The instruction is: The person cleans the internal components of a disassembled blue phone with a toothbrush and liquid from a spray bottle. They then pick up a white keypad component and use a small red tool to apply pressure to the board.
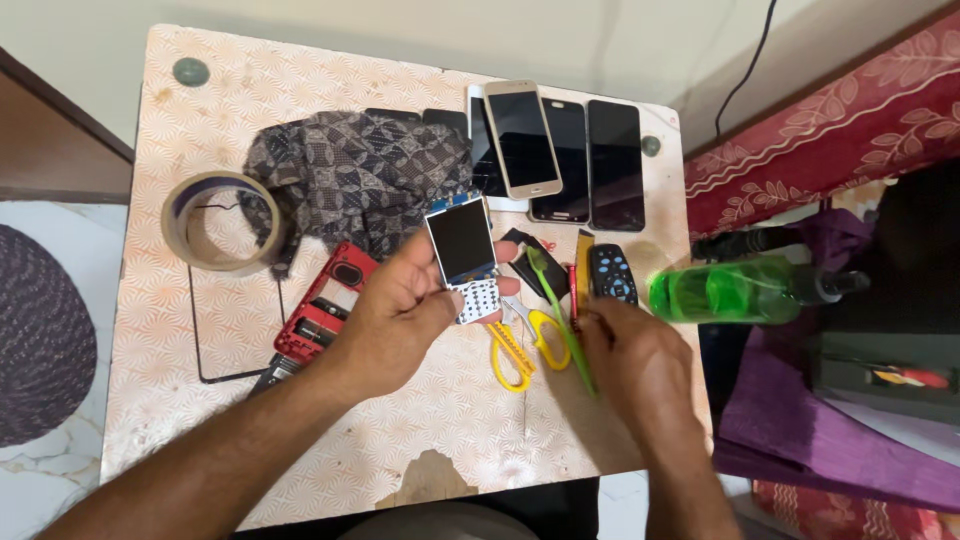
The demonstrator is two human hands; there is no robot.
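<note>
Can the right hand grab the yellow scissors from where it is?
Probably yes. The right hand rests right beside the yellow scissors, with only a thin green tool lying between them, and it seems to hold nothing.

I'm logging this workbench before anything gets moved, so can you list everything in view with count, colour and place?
table: one, pale patterned top, centre
keypad phone: one, white with dark screen, in the left hand
smartphones: about four, one gold-edged and the others black, far edge
cloth: one, dark patterned, behind the phone
tape roll: one, tan, left
red phone frame: one, under the left hand
scissors: one pair, yellow handles, centre
green tool: one, thin, at the right hand
remote: one, black, right
bottle: one, green, lying right of the table
left hand: holds the keypad phone
right hand: on the green tool
</note>
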